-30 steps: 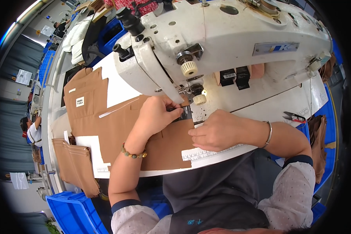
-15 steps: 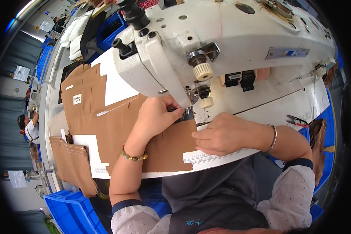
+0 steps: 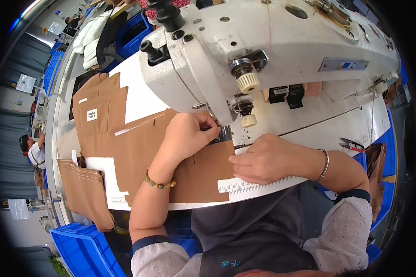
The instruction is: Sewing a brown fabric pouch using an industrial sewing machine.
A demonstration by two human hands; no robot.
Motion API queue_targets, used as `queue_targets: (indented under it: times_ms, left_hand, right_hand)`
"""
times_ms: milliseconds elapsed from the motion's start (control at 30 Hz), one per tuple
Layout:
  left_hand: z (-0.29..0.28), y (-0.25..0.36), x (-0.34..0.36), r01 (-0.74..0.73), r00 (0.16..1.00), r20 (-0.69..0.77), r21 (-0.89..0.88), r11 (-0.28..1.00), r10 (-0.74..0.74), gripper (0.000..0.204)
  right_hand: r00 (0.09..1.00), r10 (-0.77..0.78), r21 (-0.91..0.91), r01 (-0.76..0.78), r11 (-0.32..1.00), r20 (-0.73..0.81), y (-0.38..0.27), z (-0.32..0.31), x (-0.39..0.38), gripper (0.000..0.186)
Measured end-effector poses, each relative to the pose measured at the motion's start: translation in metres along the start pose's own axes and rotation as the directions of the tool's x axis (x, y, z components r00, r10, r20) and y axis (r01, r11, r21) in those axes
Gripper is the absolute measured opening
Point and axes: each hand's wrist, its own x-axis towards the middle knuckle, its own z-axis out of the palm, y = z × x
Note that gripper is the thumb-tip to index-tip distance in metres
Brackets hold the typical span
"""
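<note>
Left grip (image 3: 186,137) bent inward, pinching black label (image 3: 224,134), right grip (image 3: 266,159) curled at brown cloth (image 3: 201,177), hold unclear

**A sewing workshop, with more than one person in it**

A big white sewing machine (image 3: 282,51) is standing on the bench (image 3: 309,127), its head looming over brown cloth (image 3: 143,154). Red-handled snips (image 3: 354,145) are lying to the right, and black labels (image 3: 296,99) are sitting under the machine's arm. Blue crates (image 3: 85,247) are standing around the bench. White bundles (image 3: 91,41) are lying beyond it, and at far left a co-worker (image 3: 36,152) is stretching out an arm.
</note>
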Motion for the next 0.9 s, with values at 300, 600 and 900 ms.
queue_targets:
  times_ms: [300,600,900]
  left_hand:
    - [0.003,0.001,-0.001,-0.009,1.0,-0.029,0.026,1.0,0.01,0.019]
    - [0.0,-0.001,-0.002,0.017,1.0,-0.013,0.018,1.0,-0.017,0.019]
    - [-0.077,-0.037,-0.05,0.165,0.957,-0.291,0.499,0.851,-0.015,0.042]
  right_hand:
    - [0.999,0.032,-0.002,-0.032,0.999,0.026,0.005,0.009,-0.001,0.029]
    - [0.945,0.257,-0.138,-0.287,0.948,-0.201,0.011,0.02,0.005,0.016]
    - [0.954,0.299,-0.182,-0.3,0.937,-0.033,0.01,0.016,0.003,0.036]
